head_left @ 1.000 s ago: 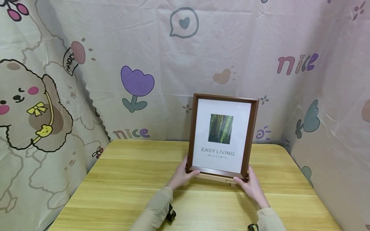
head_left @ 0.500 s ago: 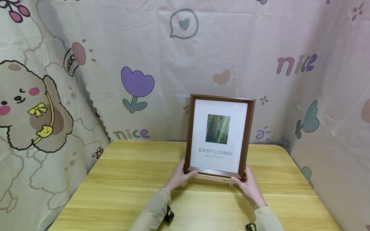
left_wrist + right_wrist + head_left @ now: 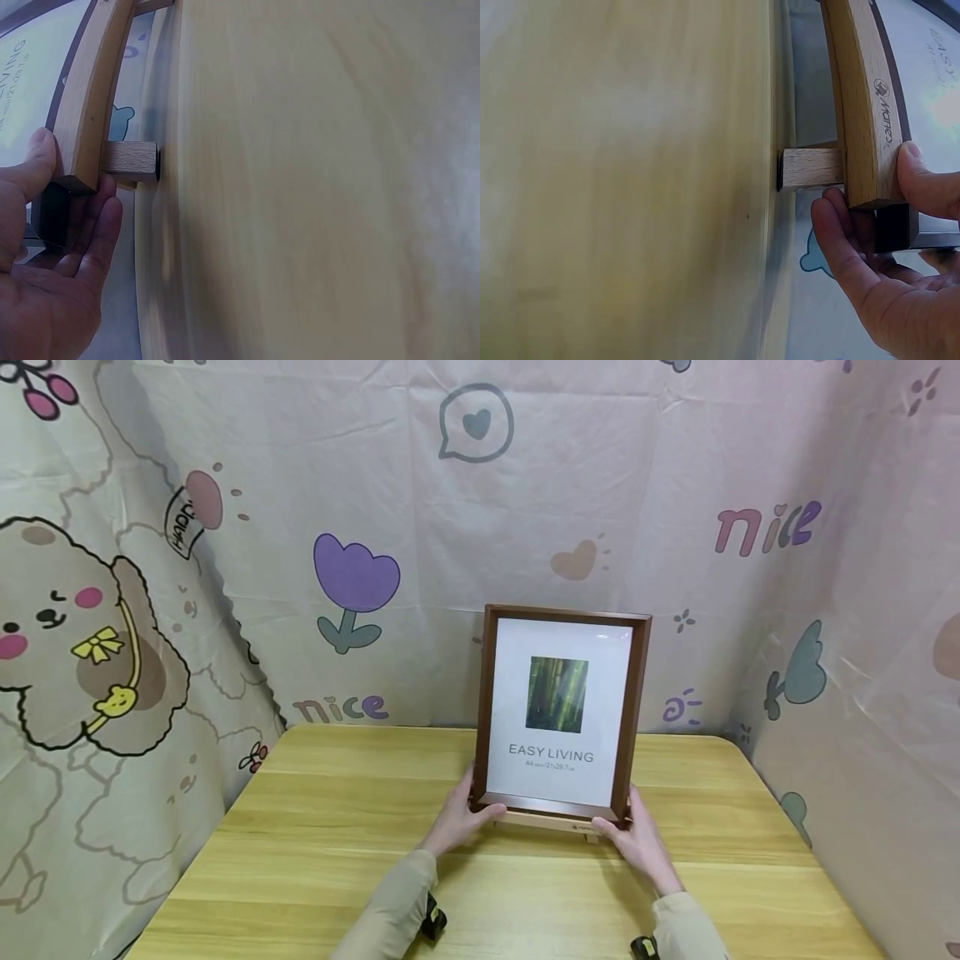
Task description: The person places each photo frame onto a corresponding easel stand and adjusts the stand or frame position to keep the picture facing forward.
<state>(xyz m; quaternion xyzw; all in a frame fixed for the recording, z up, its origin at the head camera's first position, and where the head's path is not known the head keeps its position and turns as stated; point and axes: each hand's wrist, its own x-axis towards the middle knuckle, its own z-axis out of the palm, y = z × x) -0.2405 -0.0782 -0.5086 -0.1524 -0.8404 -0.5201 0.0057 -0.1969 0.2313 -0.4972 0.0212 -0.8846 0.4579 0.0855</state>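
Observation:
A brown picture frame with a white "EASY LIVING" sheet and a small bamboo picture stands nearly upright on a light wooden display easel. At the frame's lower left corner, my left hand grips frame and easel together, thumb on the front. My right hand grips the lower right corner the same way. Both wrist views show the fingers curled beneath and behind the easel's front ledge, which carries printed lettering in the right wrist view. Short wooden feet reach down to the tabletop. The easel's back is hidden.
The wood-grain table ends at a rear edge behind the frame. A printed cloth with cartoon figures hangs close behind it and along both sides. Black wrist straps sit at the sleeves.
The frame and easel have shifted a little to the left across the table, with both hands moving along with them. Their grip looks the same.

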